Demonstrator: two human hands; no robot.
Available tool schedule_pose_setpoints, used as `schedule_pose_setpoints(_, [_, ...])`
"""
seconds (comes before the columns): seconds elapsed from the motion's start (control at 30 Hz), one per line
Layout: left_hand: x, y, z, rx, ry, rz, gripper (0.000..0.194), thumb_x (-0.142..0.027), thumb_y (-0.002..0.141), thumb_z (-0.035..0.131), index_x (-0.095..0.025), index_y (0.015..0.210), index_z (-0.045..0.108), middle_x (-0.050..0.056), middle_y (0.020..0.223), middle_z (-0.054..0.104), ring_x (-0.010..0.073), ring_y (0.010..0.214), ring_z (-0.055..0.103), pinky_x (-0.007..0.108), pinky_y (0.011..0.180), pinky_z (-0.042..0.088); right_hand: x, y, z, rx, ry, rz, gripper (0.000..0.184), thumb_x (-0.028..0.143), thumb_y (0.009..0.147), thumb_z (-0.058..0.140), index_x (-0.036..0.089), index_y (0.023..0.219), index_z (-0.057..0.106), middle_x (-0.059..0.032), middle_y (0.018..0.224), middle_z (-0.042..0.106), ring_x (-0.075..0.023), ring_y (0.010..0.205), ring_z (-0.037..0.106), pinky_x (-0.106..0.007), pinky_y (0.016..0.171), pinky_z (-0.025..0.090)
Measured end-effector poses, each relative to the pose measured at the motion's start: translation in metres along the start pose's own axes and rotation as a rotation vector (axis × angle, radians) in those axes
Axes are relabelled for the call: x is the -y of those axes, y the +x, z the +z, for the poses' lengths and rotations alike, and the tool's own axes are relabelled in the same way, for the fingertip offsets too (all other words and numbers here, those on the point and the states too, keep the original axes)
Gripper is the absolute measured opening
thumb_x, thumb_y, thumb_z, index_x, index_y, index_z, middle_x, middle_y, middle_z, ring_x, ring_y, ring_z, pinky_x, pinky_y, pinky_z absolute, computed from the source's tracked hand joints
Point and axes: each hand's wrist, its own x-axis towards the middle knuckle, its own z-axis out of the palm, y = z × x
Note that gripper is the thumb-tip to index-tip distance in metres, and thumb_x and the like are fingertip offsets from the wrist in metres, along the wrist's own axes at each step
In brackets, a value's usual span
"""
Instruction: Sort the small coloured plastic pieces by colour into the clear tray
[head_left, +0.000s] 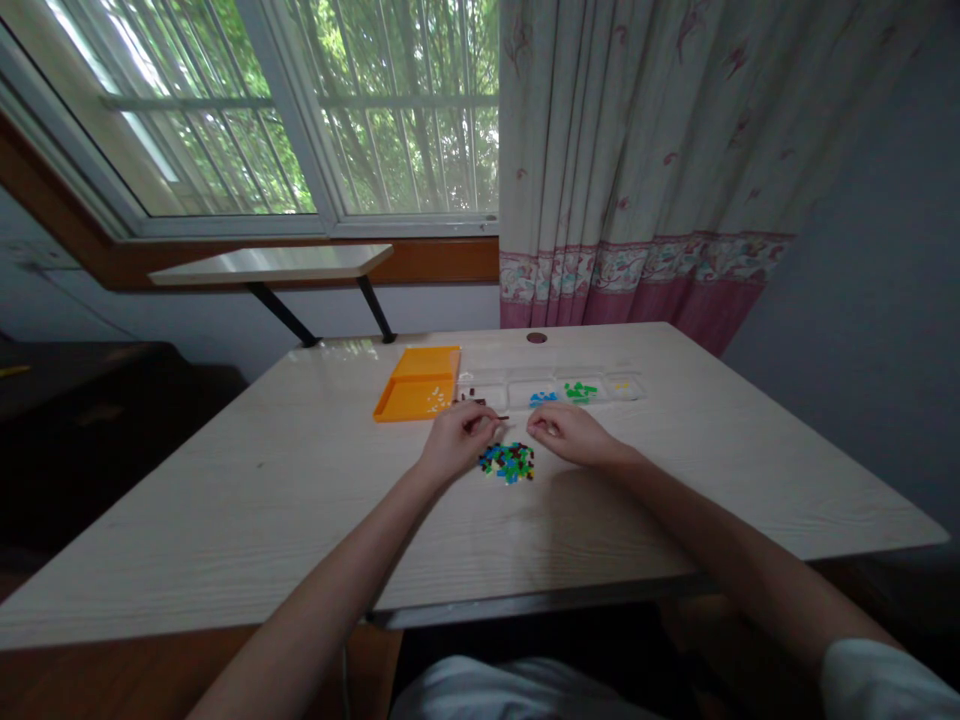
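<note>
My left hand [459,438] pinches a small dark brown piece [503,418] that juts out past its fingertips, above the table. Across from it, my right hand [570,432] has its fingers curled together; whether anything is between them I cannot make out. Between and just below both hands lies a mixed pile of small pieces [508,462] in blue, green, brown and yellow. Beyond the hands stands a clear compartment tray [495,394]. Brown pieces lie in its left part, blue pieces [543,398] and green pieces [580,391] farther right, and a few yellow ones [622,386] at the right end.
An orange open box [417,384] with several white pieces in it is left of the clear tray. A raised white shelf [274,262] on dark legs stands at the table's back left. The table [285,520] ends near my body; a curtain [637,200] hangs behind.
</note>
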Motion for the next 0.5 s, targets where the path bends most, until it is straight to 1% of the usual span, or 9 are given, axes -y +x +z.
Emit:
schedule_pose_setpoints(0.1, [0.0009,0.0007,-0.0071,-0.122,0.036,-0.018,0.013,-0.025,0.078,0.057,-0.016,0.080,0.065,-0.001,0.061,0.053,0.0087,0.053,0.044,0.020,0.051,0.034,-0.0065,-0.0034,-0.0041,0.111,-0.056,0.015,0.010,0.024,0.080,0.054,0.017,0.080,0.061,-0.0018,0.074,0.060,-0.0128,0.069,0.053,-0.022,0.063,0.036])
schedule_pose_setpoints(0.2, [0.0003,0.0005,-0.0113,-0.205,0.062,0.000,0.015,-0.027,0.080,0.055,-0.016,0.082,0.065,-0.001,0.060,0.050,0.0091,0.054,0.044,0.020,0.051,0.034,-0.0089,-0.0051,-0.0032,0.183,-0.049,0.030,0.011,0.025,0.079,0.054,0.018,0.082,0.062,-0.0021,0.075,0.062,-0.0130,0.069,0.054,-0.022,0.063,0.037])
schedule_pose_setpoints(0.27, [-0.0004,0.0000,-0.0120,-0.235,0.073,0.019,0.014,-0.027,0.080,0.056,-0.016,0.082,0.065,-0.001,0.060,0.050,0.0093,0.054,0.045,0.020,0.052,0.035,-0.0081,-0.0052,-0.0015,0.207,-0.028,0.021,0.012,0.026,0.080,0.054,0.018,0.084,0.062,-0.0027,0.078,0.063,-0.0132,0.071,0.055,-0.022,0.064,0.038])
schedule_pose_setpoints(0.5, [-0.0032,-0.0010,-0.0121,-0.258,0.091,0.061,0.013,-0.026,0.080,0.056,-0.016,0.083,0.064,-0.001,0.061,0.052,0.0088,0.055,0.046,0.020,0.052,0.035,-0.0040,-0.0049,-0.0024,0.231,-0.013,0.008,0.015,0.028,0.080,0.053,0.018,0.085,0.063,-0.0029,0.079,0.064,-0.0138,0.072,0.056,-0.022,0.065,0.039])
